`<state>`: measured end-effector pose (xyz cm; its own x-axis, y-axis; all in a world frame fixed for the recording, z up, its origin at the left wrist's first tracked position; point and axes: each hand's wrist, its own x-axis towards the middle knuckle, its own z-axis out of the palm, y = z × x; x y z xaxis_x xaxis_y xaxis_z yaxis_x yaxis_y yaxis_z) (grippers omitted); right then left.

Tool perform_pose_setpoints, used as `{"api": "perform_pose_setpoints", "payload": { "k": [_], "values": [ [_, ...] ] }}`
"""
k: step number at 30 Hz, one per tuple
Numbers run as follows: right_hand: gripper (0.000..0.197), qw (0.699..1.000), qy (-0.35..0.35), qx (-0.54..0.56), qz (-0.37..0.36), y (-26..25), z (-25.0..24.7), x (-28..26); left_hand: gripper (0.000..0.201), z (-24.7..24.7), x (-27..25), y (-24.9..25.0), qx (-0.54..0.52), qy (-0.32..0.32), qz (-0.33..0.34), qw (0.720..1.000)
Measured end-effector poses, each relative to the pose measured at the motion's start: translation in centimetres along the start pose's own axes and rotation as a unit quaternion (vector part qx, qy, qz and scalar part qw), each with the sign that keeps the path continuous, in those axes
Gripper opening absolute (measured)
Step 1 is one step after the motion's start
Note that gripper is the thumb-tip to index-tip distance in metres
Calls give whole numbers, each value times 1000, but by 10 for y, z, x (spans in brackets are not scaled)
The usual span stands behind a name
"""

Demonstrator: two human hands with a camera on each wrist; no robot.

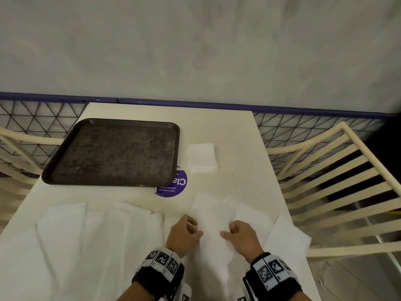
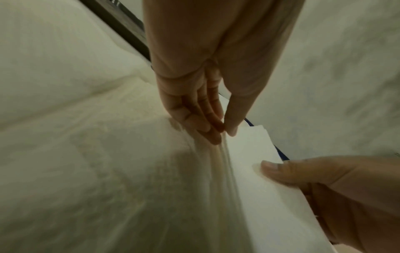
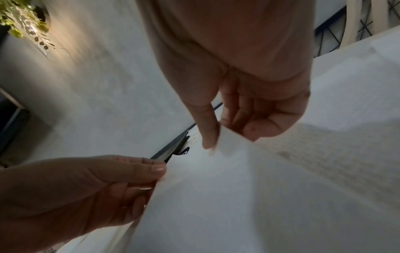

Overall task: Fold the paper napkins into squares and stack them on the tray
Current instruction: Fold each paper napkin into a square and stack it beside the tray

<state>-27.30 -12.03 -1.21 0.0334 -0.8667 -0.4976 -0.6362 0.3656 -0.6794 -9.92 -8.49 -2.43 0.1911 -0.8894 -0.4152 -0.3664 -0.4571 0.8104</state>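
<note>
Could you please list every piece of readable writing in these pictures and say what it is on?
"Cla", large white letters, upside down and cut off by the tray: on the purple round sticker on the table.
"Let's keep our pantries clea...", small, upside down: same sticker.
Wristband markers: tiny digits, too small to read.

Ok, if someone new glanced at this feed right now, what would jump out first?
Probably both hands at the near edge of the table, the left hand and right hand each pinching a side of one white napkin. Next, the dark tray at far left, with nothing on it. Just right of it, a small folded napkin stack sits on the table instead.
</note>
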Motion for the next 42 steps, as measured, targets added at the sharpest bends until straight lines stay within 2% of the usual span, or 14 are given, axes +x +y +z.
{"api": "perform_pose_setpoints", "payload": {
  "k": [3,8,10,12,14,16,21,25,27,30,33,35,37,42],
  "values": [
    [54,1000,3,-3,-25,-2,-1,-3,17,-6,-1,-7,-15,9,-6,1000],
    [54,995,23,-70,-69,-6,-4,-4,10,-11,-4,-11,-35,-19,-22,999],
    [46,990,49,-78,-109,-7,-7,-6,9,-9,-6,-9,-15,-38,-17,999],
    [20,983,65,-99,-142,-8,-11,-10,9,-9,-6,-5,9,-39,-2,999],
    [27,976,73,-114,-171,-9,-15,-13,12,-12,-7,1,24,-36,23,999],
    [19,976,72,-55,-196,-12,-23,-20,20,-19,-9,11,12,-54,42,998],
    [26,964,-84,198,-156,-25,-39,-35,27,-36,-20,31,-76,-120,63,988],
    [46,944,-142,261,-148,-30,-39,-38,11,-48,-31,39,-136,-110,105,979],
    [37,941,-163,260,-141,-31,-38,-41,31,-54,-37,42,-160,-96,116,976],
    [34,944,-168,243,-144,-30,-37,-43,38,-62,-45,48,-172,-100,127,972],
    [17,935,-157,277,-156,-35,-36,-47,10,-66,-48,46,-200,-102,149,963],
    [19,930,-152,288,-168,-39,-36,-49,24,-67,-49,42,-214,-98,146,961],
    [17,928,-144,295,-175,-41,-36,-51,16,-70,-52,42,-226,-84,144,960],
    [49,929,-125,279,-208,-45,-36,-53,31,-83,-59,40,-169,-88,175,966]
  ]
}}
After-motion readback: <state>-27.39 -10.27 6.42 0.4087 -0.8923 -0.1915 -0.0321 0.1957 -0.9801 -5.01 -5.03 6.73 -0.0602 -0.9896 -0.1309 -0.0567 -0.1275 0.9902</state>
